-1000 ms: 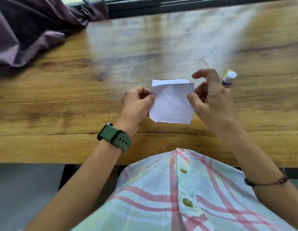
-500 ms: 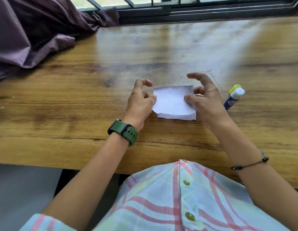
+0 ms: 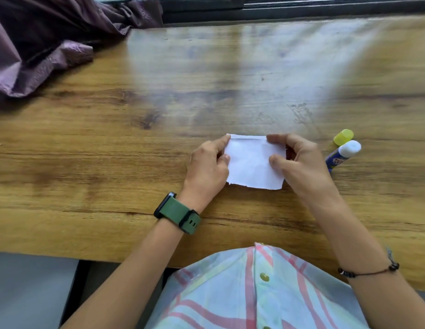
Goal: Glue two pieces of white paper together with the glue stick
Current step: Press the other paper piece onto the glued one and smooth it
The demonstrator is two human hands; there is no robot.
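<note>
Two small pieces of white paper (image 3: pixel 250 162) lie stacked on the wooden table (image 3: pixel 111 150), the lower one showing as a thin strip along the far edge. My left hand (image 3: pixel 208 167) pinches the stack's left edge between forefinger and thumb. My right hand (image 3: pixel 299 162) pinches its right edge, thumb on top. The glue stick (image 3: pixel 342 154) lies uncapped on the table just right of my right hand, its white glue tip pointing away. Its yellow cap (image 3: pixel 343 137) lies just beyond it.
A purple curtain (image 3: pixel 47 43) is bunched over the table's far left corner. A dark window frame (image 3: pixel 301 5) runs along the far edge. The table's near edge is just in front of my shirt.
The paper, held tilted up off the table a second ago, now lies flat on it. Both hands have come down with it and pinch its side edges.
</note>
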